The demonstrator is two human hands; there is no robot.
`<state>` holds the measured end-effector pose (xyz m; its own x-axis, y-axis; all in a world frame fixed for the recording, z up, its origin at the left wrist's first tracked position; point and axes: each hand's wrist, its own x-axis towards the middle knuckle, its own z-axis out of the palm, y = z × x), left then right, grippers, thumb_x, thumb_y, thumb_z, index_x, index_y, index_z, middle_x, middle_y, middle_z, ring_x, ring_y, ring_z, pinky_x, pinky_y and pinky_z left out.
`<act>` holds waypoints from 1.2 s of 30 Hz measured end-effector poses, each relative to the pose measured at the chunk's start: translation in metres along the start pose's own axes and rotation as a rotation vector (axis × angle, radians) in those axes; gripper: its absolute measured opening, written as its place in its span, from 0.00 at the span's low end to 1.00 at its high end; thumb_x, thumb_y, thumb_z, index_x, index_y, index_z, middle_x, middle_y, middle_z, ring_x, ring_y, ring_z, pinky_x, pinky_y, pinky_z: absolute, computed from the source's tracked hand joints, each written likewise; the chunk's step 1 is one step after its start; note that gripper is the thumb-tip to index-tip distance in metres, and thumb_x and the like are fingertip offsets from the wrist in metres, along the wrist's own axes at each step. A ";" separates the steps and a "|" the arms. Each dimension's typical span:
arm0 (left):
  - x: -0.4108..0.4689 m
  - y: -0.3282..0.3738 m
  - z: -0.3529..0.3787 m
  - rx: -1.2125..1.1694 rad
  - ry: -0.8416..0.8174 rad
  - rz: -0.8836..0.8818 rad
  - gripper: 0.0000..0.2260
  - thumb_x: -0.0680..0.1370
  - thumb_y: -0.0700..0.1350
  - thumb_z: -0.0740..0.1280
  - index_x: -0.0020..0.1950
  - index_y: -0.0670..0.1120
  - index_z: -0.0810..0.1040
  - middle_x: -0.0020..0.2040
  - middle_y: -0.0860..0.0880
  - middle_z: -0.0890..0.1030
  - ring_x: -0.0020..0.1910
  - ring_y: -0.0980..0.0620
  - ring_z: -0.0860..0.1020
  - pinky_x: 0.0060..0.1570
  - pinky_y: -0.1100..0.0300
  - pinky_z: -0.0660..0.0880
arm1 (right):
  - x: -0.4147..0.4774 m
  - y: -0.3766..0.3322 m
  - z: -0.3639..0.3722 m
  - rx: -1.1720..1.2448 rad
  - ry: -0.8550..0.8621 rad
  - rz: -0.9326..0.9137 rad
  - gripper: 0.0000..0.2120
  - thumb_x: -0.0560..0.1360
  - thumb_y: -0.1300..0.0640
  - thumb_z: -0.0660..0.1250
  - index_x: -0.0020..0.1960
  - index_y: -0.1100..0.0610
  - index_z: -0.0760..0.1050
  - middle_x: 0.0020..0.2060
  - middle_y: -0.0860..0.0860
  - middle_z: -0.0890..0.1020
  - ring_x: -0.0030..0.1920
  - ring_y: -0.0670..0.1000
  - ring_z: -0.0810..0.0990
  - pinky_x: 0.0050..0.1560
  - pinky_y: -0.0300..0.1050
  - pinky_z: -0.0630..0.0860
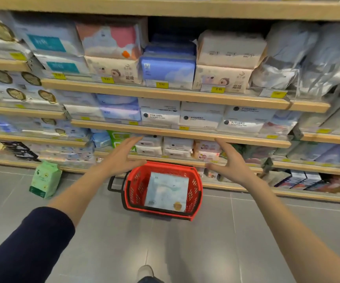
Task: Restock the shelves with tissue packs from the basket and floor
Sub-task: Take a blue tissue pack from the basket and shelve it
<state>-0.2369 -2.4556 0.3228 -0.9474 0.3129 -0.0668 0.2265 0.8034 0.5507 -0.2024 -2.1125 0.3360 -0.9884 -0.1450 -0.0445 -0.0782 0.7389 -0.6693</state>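
Head view, left hand point(122, 158), right hand point(233, 164), fingers spread empty above basket point(196, 186), tissue pack point(166, 190) inside, labels blurred.

Grey tiled floor point(226, 242) carried red basket point(194, 190) at centre, green pack point(45, 178) standing left; wooden shelves point(165, 92) above held stacked tissue packs point(230, 50).
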 end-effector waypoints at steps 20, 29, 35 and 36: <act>0.091 -0.220 0.195 -0.162 -0.313 -0.192 0.40 0.71 0.52 0.73 0.76 0.54 0.54 0.77 0.46 0.54 0.77 0.48 0.51 0.73 0.51 0.55 | 0.071 0.146 0.254 0.252 -0.052 0.450 0.62 0.49 0.20 0.63 0.75 0.48 0.53 0.72 0.52 0.61 0.70 0.53 0.66 0.68 0.54 0.68; 0.132 -0.327 0.355 -0.281 -0.286 -0.303 0.45 0.69 0.51 0.75 0.77 0.57 0.48 0.78 0.47 0.52 0.77 0.51 0.51 0.73 0.55 0.52 | 0.123 0.278 0.382 0.239 -0.059 0.428 0.52 0.62 0.43 0.76 0.76 0.52 0.49 0.76 0.51 0.55 0.75 0.53 0.54 0.71 0.49 0.56; 0.155 -0.367 0.426 -0.422 -0.272 -0.326 0.48 0.67 0.50 0.77 0.76 0.60 0.46 0.75 0.57 0.54 0.73 0.61 0.50 0.71 0.59 0.52 | 0.144 0.338 0.444 0.309 -0.098 0.437 0.62 0.55 0.32 0.74 0.75 0.48 0.40 0.73 0.42 0.50 0.72 0.43 0.50 0.72 0.46 0.54; 0.158 -0.370 0.433 -0.469 -0.285 -0.311 0.50 0.66 0.50 0.78 0.74 0.63 0.45 0.75 0.59 0.55 0.72 0.64 0.52 0.71 0.60 0.53 | 0.147 0.345 0.450 0.322 -0.100 0.453 0.64 0.51 0.26 0.70 0.75 0.46 0.39 0.71 0.41 0.51 0.71 0.43 0.51 0.69 0.45 0.55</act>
<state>-0.3726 -2.4843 -0.2517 -0.8411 0.2745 -0.4660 -0.2348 0.5909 0.7718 -0.3162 -2.1755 -0.2353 -0.8959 0.0667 -0.4392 0.4096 0.5064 -0.7588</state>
